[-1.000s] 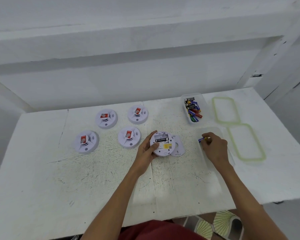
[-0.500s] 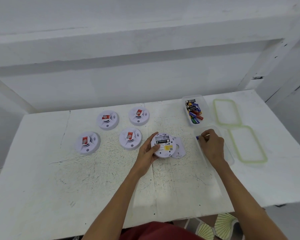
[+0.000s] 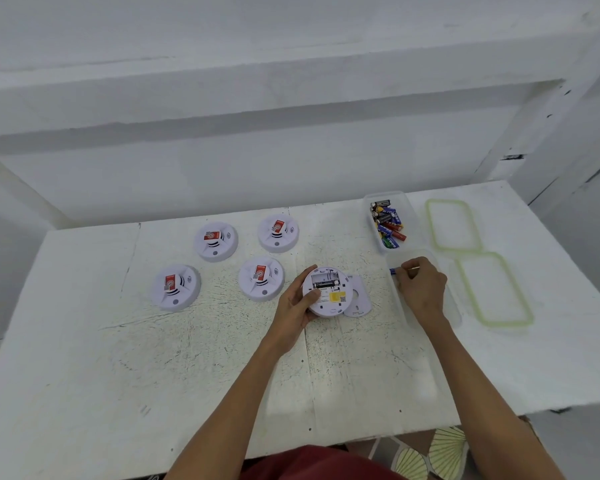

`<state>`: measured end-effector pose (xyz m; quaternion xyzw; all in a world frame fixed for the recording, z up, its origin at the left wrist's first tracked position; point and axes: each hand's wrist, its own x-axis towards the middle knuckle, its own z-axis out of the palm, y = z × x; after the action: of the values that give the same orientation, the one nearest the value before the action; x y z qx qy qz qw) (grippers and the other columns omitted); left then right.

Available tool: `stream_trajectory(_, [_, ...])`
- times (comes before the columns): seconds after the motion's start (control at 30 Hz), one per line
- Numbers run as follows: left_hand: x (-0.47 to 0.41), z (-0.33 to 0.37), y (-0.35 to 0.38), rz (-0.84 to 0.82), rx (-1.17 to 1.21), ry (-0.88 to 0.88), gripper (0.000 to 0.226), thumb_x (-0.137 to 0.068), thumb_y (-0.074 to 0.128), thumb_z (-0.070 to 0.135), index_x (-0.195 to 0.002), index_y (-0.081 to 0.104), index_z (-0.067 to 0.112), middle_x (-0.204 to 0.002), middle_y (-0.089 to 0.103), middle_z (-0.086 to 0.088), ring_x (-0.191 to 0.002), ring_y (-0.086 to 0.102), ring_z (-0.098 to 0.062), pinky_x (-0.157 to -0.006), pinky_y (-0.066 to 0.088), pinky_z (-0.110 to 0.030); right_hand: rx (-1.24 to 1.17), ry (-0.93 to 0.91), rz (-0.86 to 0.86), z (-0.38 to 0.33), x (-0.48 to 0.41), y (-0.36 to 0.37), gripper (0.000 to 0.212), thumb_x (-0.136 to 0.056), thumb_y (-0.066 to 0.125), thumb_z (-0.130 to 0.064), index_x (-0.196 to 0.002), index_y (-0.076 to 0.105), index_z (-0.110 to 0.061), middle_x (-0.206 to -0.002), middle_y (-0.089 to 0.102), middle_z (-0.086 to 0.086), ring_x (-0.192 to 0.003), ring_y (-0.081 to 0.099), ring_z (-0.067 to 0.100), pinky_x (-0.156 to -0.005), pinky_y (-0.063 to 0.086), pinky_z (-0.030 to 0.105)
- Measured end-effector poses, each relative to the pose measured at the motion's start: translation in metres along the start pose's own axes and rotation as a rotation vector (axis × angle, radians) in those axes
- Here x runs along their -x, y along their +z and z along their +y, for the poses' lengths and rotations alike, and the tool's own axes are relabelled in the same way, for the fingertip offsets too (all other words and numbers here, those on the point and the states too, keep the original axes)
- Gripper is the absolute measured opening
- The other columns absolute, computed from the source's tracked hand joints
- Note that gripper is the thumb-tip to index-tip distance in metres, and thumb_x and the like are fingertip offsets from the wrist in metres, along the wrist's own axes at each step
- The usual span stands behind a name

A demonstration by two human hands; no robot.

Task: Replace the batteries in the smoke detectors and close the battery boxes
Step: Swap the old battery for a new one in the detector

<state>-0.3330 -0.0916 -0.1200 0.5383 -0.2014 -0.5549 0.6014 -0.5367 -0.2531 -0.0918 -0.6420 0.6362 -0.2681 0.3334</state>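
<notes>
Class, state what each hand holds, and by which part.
The left hand holds the upturned smoke detector by its left rim. The right hand pinches a battery; only its blue tip shows.

Bare forearms [image 3: 229, 403] lead to the left hand [image 3: 293, 306] and right hand [image 3: 421, 289]; a dark red garment [image 3: 319, 462] shows below.

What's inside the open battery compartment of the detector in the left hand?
In the detector, one dark battery lies in the nearer slot; the farther slot looks empty. The left hand covers only the detector's left rim.
</notes>
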Motion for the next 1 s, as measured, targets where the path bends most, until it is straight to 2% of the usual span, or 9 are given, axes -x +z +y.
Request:
stream_trajectory(0.13, [0.0, 0.0, -0.001, -0.006, -0.004, 0.002, 0.053, -0.102, 0.058, 0.007, -0.153, 0.047, 0.02, -0.147, 0.06, -0.007, -0.135, 0.058, -0.032, -0.11, 0.047, -0.06, -0.016, -0.015, 0.003, -0.005, 0.005, -0.007, 0.003, -0.092, 0.065, -0.014, -0.093, 0.062, -0.014, -0.082, 0.07, 0.007, -0.075, 0.068, 0.026, -0.077, 0.058, 0.04])
stream_trajectory(0.3, [0.0, 0.001, 0.0, -0.014, -0.001, -0.009, 0.052, -0.103, 0.056, 0.005, -0.152, 0.047, 0.02, -0.146, 0.061, -0.006, -0.135, 0.059, -0.03, -0.106, 0.053, -0.052, 0.002, -0.217, 0.086, -0.035, 0.029, -0.014, 0.005, -0.092, 0.065, -0.012, -0.096, 0.061, -0.011, -0.078, 0.067, 0.002, -0.066, 0.062, 0.015, -0.061, 0.047, 0.02])
stream_trajectory(0.37, [-0.001, 0.002, -0.001, -0.012, -0.006, -0.01, 0.051, -0.104, 0.055, 0.005, -0.152, 0.048, 0.02, -0.146, 0.062, -0.006, -0.135, 0.059, -0.03, -0.106, 0.053, -0.052, 0.001, -0.285, 0.047, -0.049, 0.04, -0.011, 0.006, -0.092, 0.066, -0.012, -0.095, 0.061, -0.013, -0.077, 0.065, -0.002, -0.062, 0.059, 0.009, -0.058, 0.042, 0.013])
stream_trajectory(0.43, [-0.001, 0.002, -0.001, -0.011, -0.015, -0.007, 0.05, -0.104, 0.055, 0.005, -0.152, 0.048, 0.02, -0.146, 0.062, -0.006, -0.135, 0.059, -0.03, -0.108, 0.051, -0.055, -0.001, -0.337, -0.039, -0.058, 0.048, -0.005, 0.006, -0.092, 0.067, -0.014, -0.093, 0.061, -0.016, -0.078, 0.065, -0.006, -0.062, 0.059, 0.006, -0.059, 0.045, 0.014])
stream_trajectory(0.53, [0.0, 0.002, 0.0, -0.006, -0.027, -0.002, 0.05, -0.104, 0.055, 0.005, -0.151, 0.048, 0.02, -0.145, 0.062, -0.008, -0.134, 0.059, -0.032, -0.108, 0.05, -0.056, 0.033, -0.427, -0.159, -0.065, 0.058, 0.011, 0.008, -0.09, 0.068, -0.018, -0.096, 0.064, -0.017, -0.086, 0.065, -0.006, -0.07, 0.059, 0.007, -0.062, 0.048, 0.017])
stream_trajectory(0.63, [0.001, 0.002, 0.0, -0.004, -0.032, 0.007, 0.051, -0.104, 0.053, 0.003, -0.152, 0.047, 0.019, -0.145, 0.062, -0.008, -0.133, 0.06, -0.032, -0.109, 0.049, -0.056, 0.134, -0.508, -0.214, -0.062, 0.066, 0.032, 0.016, -0.089, 0.07, -0.026, -0.102, 0.066, -0.017, -0.103, 0.061, -0.001, -0.088, 0.055, 0.014, -0.07, 0.044, 0.021])
stream_trajectory(0.77, [0.002, 0.004, 0.002, -0.018, -0.038, 0.018, 0.052, -0.105, 0.052, 0.003, -0.154, 0.045, 0.021, -0.147, 0.061, -0.007, -0.134, 0.059, -0.03, -0.107, 0.051, -0.054, 0.246, -0.51, -0.278, -0.058, 0.076, 0.048, 0.027, -0.089, 0.069, -0.031, -0.111, 0.065, -0.015, -0.121, 0.05, 0.001, -0.104, 0.049, 0.017, -0.077, 0.046, 0.022])
stream_trajectory(0.9, [0.001, 0.003, 0.001, -0.033, -0.032, 0.023, 0.052, -0.106, 0.049, 0.002, -0.154, 0.044, 0.02, -0.149, 0.059, -0.007, -0.135, 0.059, -0.03, -0.106, 0.052, -0.053, 0.278, -0.512, -0.27, -0.061, 0.08, 0.048, 0.027, -0.091, 0.066, -0.03, -0.112, 0.064, -0.014, -0.125, 0.047, 0.003, -0.107, 0.048, 0.018, -0.076, 0.047, 0.023])
stream_trajectory(1.0, [-0.001, 0.0, -0.002, -0.047, -0.016, 0.012, 0.052, -0.105, 0.044, -0.003, -0.153, 0.045, 0.019, -0.15, 0.058, -0.008, -0.137, 0.057, -0.032, -0.11, 0.047, -0.059, 0.31, -0.514, -0.257, -0.064, 0.081, 0.047, 0.022, -0.092, 0.065, -0.028, -0.109, 0.064, -0.014, -0.123, 0.047, 0.004, -0.108, 0.047, 0.019, -0.073, 0.051, 0.027])
